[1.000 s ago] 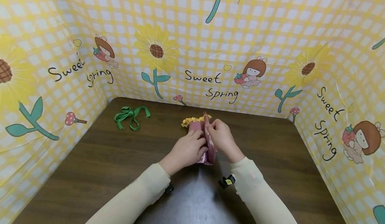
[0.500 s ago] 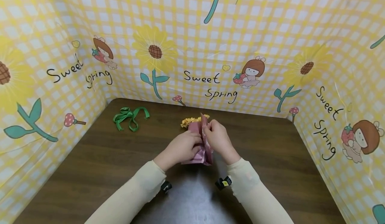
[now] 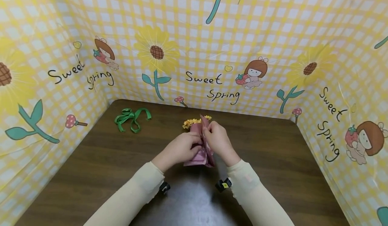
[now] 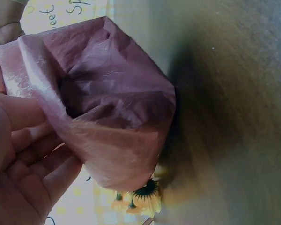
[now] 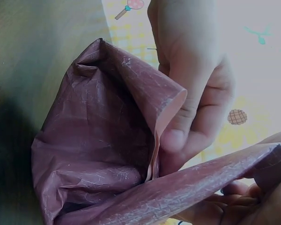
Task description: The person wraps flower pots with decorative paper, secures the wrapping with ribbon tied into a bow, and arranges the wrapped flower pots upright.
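Mauve wrapping paper (image 3: 198, 157) is wrapped round a bunch of small yellow flowers (image 3: 191, 122) near the middle of the table. The blossoms show beyond its far end. My left hand (image 3: 179, 148) lies on the paper's left side and pinches an edge, its thumb on the paper in the right wrist view. My right hand (image 3: 219, 139) pinches the raised right-hand flap between thumb and fingers. In the left wrist view the near end of the paper (image 4: 126, 93) gapes in a creased hollow, with a yellow flower (image 4: 147, 197) below. The stems are hidden inside.
A loose green ribbon (image 3: 131, 118) lies in loops at the table's far left. The brown wooden table (image 3: 260, 185) is enclosed at the back and sides by a yellow checked cloth (image 3: 194, 44) with printed flowers and figures.
My right hand has drawn the raised flap left across the bunch. My left hand has slid a little to the left, so more of the paper's near end shows.
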